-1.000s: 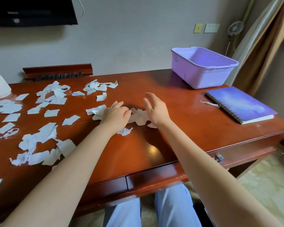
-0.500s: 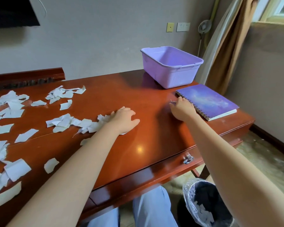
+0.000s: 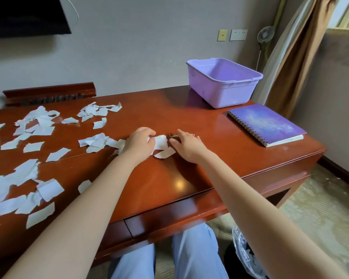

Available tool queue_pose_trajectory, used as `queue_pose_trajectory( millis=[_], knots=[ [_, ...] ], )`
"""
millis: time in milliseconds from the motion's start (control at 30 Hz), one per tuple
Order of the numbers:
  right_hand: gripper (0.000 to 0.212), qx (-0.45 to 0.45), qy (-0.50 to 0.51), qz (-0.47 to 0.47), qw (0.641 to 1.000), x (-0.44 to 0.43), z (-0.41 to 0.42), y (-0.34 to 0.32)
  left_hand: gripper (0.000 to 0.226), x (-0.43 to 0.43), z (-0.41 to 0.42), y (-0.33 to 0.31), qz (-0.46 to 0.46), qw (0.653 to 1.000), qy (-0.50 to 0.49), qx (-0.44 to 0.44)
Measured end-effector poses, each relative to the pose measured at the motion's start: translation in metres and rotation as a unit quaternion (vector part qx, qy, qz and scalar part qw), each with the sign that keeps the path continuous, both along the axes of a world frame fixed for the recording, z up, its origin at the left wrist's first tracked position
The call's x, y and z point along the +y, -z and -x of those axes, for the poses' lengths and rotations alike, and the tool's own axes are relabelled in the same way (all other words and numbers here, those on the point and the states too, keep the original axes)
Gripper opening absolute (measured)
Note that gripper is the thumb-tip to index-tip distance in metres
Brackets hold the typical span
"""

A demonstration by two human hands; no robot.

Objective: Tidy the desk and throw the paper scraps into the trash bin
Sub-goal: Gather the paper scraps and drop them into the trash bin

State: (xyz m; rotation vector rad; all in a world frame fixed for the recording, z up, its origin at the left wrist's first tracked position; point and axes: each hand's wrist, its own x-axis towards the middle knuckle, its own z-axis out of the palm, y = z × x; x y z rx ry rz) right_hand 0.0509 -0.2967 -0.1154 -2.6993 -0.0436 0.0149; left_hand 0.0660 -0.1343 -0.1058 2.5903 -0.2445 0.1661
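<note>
both hands rest on the red-brown bench near its middle. the left hand is curled, its fingers bent down over a small bunch of white paper scraps and touching them. the right hand lies just beside the same bunch, fingers loosely spread and pressing on scraps at their tips; whether it grips any i cannot tell. many more scraps lie scattered over the bench's left half. the trash bin with its clear liner stands on the floor below the bench's right side.
</note>
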Motion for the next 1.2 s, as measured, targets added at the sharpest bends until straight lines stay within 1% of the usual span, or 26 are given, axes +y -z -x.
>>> queue_pose_trajectory(
  millis=[33,100,167,233,300,367,467,533,567,633,700,767,833,867,967,1100,1167,1200],
  knots=[
    [0.052,0.003,-0.014,-0.014,1.000,0.011,0.003,0.000,0.032,0.010,0.003,-0.001,0.015,1.000,-0.013,-0.010],
    [0.051,0.014,-0.034,-0.031,0.999,0.029,0.007,-0.001,0.031,0.030,0.008,-0.001,0.015,0.999,-0.031,-0.021],
    [0.056,0.031,-0.055,-0.038,0.997,0.039,0.010,-0.003,0.031,0.050,0.013,0.001,0.005,0.999,-0.047,-0.022],
    [0.063,0.025,-0.073,-0.057,0.995,0.044,0.012,-0.005,0.034,0.068,0.016,0.005,0.011,0.998,-0.057,-0.011],
    [0.067,0.001,-0.084,-0.093,0.992,0.042,0.014,-0.013,0.042,0.082,0.019,0.009,0.021,0.999,-0.043,0.008],
    [0.067,0.001,-0.101,-0.120,0.988,0.034,0.012,-0.021,0.060,0.091,0.020,0.012,0.004,0.999,-0.012,0.037],
    [0.060,0.014,-0.111,-0.067,0.991,0.027,0.000,-0.025,0.089,0.091,0.018,0.014,-0.084,0.994,0.027,0.070],
    [0.062,0.014,-0.071,-0.016,0.997,0.032,-0.007,-0.020,0.096,0.086,0.015,0.014,-0.140,0.987,0.039,0.071],
    [0.070,0.015,-0.053,0.017,0.998,0.036,-0.011,-0.017,0.096,0.084,0.012,0.014,-0.154,0.985,0.039,0.069],
    [0.080,0.034,-0.031,0.075,0.996,0.045,-0.016,-0.018,0.090,0.080,0.006,0.013,-0.160,0.984,0.034,0.067],
    [0.081,0.058,-0.029,0.100,0.993,0.050,-0.022,-0.024,0.077,0.080,-0.001,0.013,-0.173,0.983,0.027,0.058],
    [0.074,0.075,-0.036,0.100,0.992,0.052,-0.028,-0.030,0.066,0.081,-0.007,0.013,-0.198,0.979,0.018,0.036],
    [0.066,0.094,-0.049,0.103,0.989,0.054,-0.031,-0.034,0.060,0.083,-0.013,0.015,-0.212,0.977,0.009,0.023],
    [0.058,0.107,-0.058,0.100,0.987,0.055,-0.034,-0.034,0.058,0.084,-0.015,0.015,-0.210,0.977,0.005,0.020],
    [0.035,0.128,-0.090,0.050,0.986,0.058,-0.034,-0.033,0.048,0.082,-0.019,0.016,-0.178,0.984,-0.005,0.014],
    [0.026,0.119,-0.100,-0.006,0.988,0.058,-0.029,-0.030,0.029,0.075,-0.020,0.013,-0.138,0.990,-0.003,-0.030],
    [0.011,0.107,-0.097,-0.032,0.989,0.058,-0.027,-0.029,0.031,0.071,-0.019,0.011,-0.133,0.990,-0.008,-0.039],
    [0.010,0.097,-0.093,-0.042,0.990,0.058,-0.026,-0.028,0.034,0.070,-0.019,0.008,-0.123,0.992,-0.028,-0.024]
  ],
)
